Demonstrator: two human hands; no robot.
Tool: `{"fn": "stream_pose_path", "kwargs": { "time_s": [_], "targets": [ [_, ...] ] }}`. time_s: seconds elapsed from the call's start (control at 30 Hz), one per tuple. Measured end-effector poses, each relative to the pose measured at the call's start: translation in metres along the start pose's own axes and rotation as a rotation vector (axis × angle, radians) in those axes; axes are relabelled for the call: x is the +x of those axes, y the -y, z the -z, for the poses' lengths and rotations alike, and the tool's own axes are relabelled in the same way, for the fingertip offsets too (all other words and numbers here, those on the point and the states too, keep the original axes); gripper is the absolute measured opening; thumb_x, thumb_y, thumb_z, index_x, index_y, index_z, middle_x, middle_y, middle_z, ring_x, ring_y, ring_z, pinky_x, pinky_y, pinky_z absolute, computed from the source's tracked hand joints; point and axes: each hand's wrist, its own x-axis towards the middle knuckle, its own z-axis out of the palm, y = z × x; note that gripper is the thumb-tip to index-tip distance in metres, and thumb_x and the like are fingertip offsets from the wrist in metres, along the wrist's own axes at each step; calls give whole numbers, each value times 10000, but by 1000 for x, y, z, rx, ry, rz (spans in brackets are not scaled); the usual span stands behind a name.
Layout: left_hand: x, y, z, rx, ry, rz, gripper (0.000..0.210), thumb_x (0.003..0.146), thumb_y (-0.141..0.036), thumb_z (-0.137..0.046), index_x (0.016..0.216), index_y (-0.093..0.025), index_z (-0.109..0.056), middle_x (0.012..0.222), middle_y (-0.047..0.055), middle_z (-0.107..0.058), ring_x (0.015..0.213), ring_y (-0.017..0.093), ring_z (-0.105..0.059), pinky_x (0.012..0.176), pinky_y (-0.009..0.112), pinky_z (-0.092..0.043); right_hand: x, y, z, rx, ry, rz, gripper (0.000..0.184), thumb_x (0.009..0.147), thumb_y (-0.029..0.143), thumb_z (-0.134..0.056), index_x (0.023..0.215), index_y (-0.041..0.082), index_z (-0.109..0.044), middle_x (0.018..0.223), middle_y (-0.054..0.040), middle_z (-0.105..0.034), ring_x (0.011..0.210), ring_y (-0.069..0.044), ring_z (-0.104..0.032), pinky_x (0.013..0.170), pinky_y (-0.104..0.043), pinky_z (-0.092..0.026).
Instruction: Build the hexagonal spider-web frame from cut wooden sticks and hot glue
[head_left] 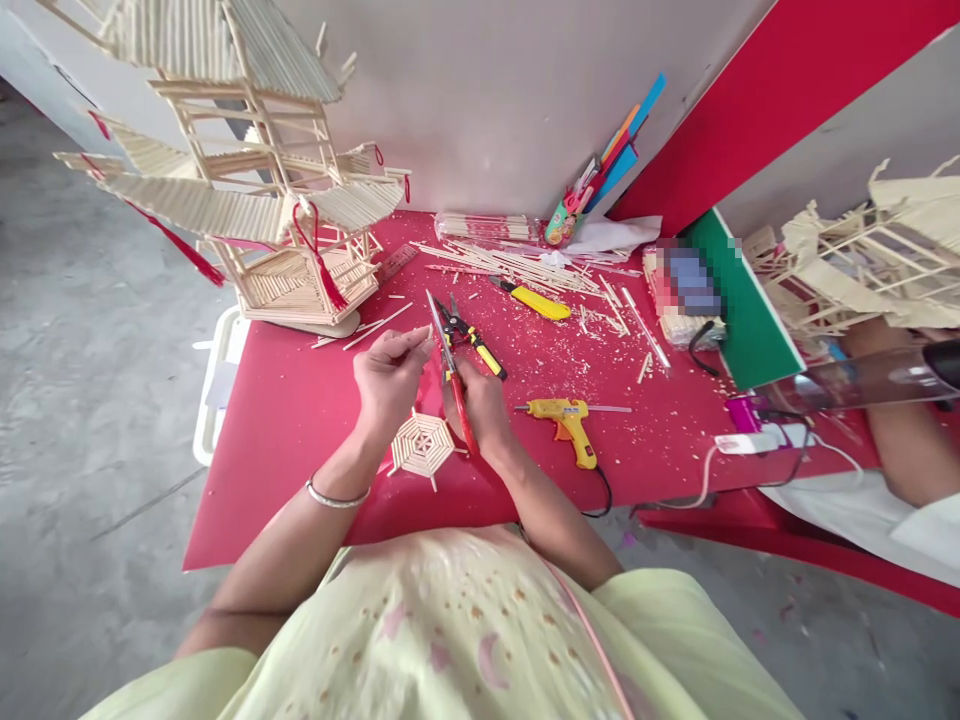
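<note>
The right hand point(484, 405) is closed around a red-handled tool point(459, 402) with a long, narrow grey metal blade, tip pointing away from the body. The left hand point(391, 372) has its fingers curled and the tips drawn together beside that blade; whether they have hold of something small, I cannot tell. Just below, between the wrists, a web-like panel point(422, 444) of pale wooden sticks lies flat, its straight pieces set in nested six-sided rings around a centre.

Black-and-yellow pliers point(480, 350) lie just beyond the right hand. To its right is a yellow plastic glue gun point(566, 420), a clear rod sticking out behind. Farther back are a yellow knife point(540, 302) and a loose heap of thin, smooth sticks point(517, 264).

The surface point(300, 430) is a plain red sheet, speckled with wood crumbs on the right. At its far left stands a tiered stick tower point(292, 190) with ribbed roofs and silky red tassels point(330, 285). A pale wall point(450, 110) rises behind; the floor point(112, 350) is mottled grey. At the right edge, another person's arm point(900, 430) is near a second stick model point(862, 250).

Both forearms slant inward, the left wrist wearing a silvery bracelet point(337, 498).
</note>
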Motion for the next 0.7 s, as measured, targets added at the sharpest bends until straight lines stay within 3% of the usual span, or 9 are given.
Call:
{"fn": "stream_pose_path", "kwargs": {
  "time_s": [0.2, 0.33, 0.43, 0.53, 0.63, 0.7],
  "targets": [
    [2, 11, 4, -161, 39, 191, 306, 679, -342, -902, 945, -201, -847, 769, 30, -748, 628, 109, -616, 590, 245, -522, 6, 1, 26, -59, -88, 46, 388, 954, 327, -530, 1319, 233, -620, 1018, -81, -772, 837, -242, -704, 689, -312, -449],
    [6, 11, 17, -142, 53, 245, 287, 653, -347, -916, 870, -177, -833, 703, 30, -730, 591, 94, -584, 557, 228, -489, 16, -18, 56, -214, -134, -14, 395, 1019, 418, -490, 1305, 189, -638, 983, -114, -745, 746, -225, -657, 651, -326, -452],
    [9, 10, 27, -61, 87, 216, 257, 686, -355, -898, 857, -176, -830, 686, 36, -722, 583, 102, -576, 535, 235, -469, 21, -35, 76, -382, -249, -108, 452, 978, 451, -578, 1338, 184, -642, 995, -132, -719, 798, -249, -647, 698, -357, -466],
    [7, 11, 29, -6, 129, 154, 256, 728, -359, -871, 914, -187, -833, 729, 43, -737, 616, 119, -598, 557, 252, -483, 13, -33, 78, -248, -130, -47, 431, 984, 454, -574, 1333, 207, -635, 931, -68, -709, 754, -204, -634, 673, -313, -461],
    [5, 13, 27, 57, 160, 70, 229, 780, -343, -828, 966, -209, -831, 823, 52, -759, 702, 137, -628, 607, 260, -500, -3, -15, 62, -81, 70, 86, 416, 989, 404, -580, 1363, 225, -609, 938, -41, -704, 750, -181, -636, 671, -286, -468],
    [4, 13, 27, 113, 177, 5, 188, 814, -329, -798, 962, -216, -825, 870, 53, -761, 757, 149, -638, 644, 266, -507, -10, -4, 51, -93, 100, 153, 459, 962, 349, -617, 1405, 232, -590, 1004, -59, -709, 821, -200, -652, 730, -298, -486]
  ]
}}
